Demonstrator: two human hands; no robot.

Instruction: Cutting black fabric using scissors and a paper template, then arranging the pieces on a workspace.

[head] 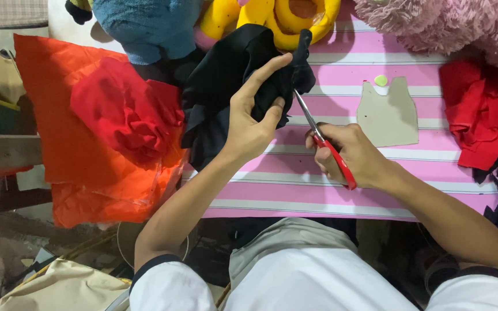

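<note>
Pink-and-white striped cloth covers the surface (pixel 376 190), and it's pretty cluttered around the edges. Off to the far side of the left hand there's a big orange sheet (pixel 59 138) with a crumpled red cloth (pixel 125 115) sitting on top of it. Beyond both hands, soft toys line the back: a blue one (pixel 139 26), a yellow one (pixel 272 17), and a fluffy pink one (pixel 451 26). More red fabric (pixel 479 115) is piled out past the right hand.

The black fabric (pixel 226 86) is bunched up and lifted off the surface, and the left hand (pixel 252 118) pinches it between thumb and fingers, index finger stretched along the fold. The right hand (pixel 350 152) is closed through the handles of the red scissors (pixel 324 141), just to the right of and a bit nearer the body than the fabric. The scissors' long axis runs diagonally up and left from that hand, tips right at the fabric's edge below the left thumb, blades looking slightly parted.

A tan cardboard template (pixel 388 112) lies flat just past the right hand, with a small pale green disc (pixel 380 80) at its top edge.
</note>
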